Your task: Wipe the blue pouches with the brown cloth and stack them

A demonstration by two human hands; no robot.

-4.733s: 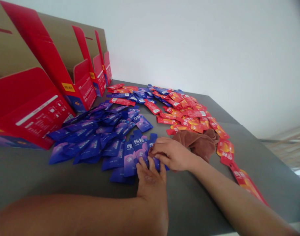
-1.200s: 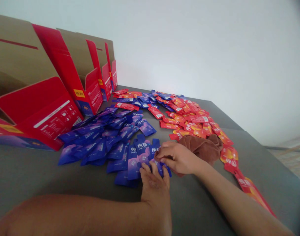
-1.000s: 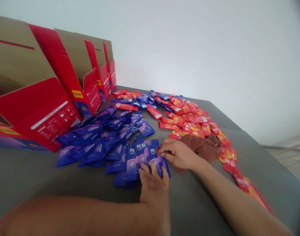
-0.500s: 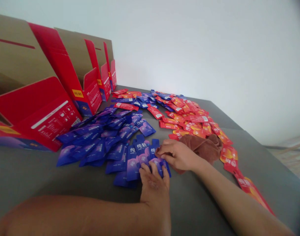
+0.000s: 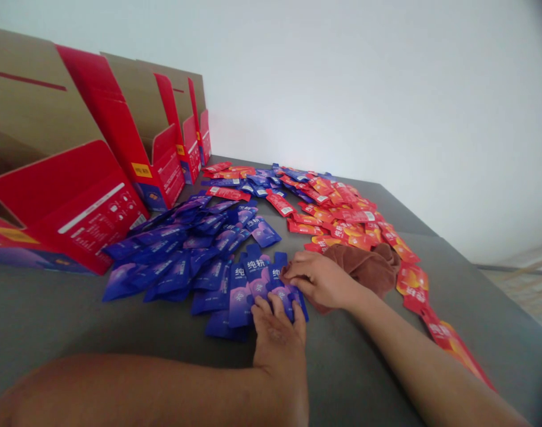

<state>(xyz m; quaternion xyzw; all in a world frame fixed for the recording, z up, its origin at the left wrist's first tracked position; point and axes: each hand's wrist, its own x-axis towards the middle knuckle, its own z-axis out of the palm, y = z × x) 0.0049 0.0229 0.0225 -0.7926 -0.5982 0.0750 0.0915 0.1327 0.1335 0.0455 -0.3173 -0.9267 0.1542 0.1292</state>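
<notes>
My left hand lies on the lower ends of a few purple-blue pouches, its fingers spread over them. Just to the right, my right hand is closed, pinching a corner of a brown cloth at the pouches' right edge. The rest of the cloth trails out behind that hand to the right. A heap of blue pouches overlaps on the left side of the pouches under my left hand.
Open red boxes with brown cardboard lids stand along the left. Red and orange pouches curve across the back and down the right of the grey table. A white wall is behind.
</notes>
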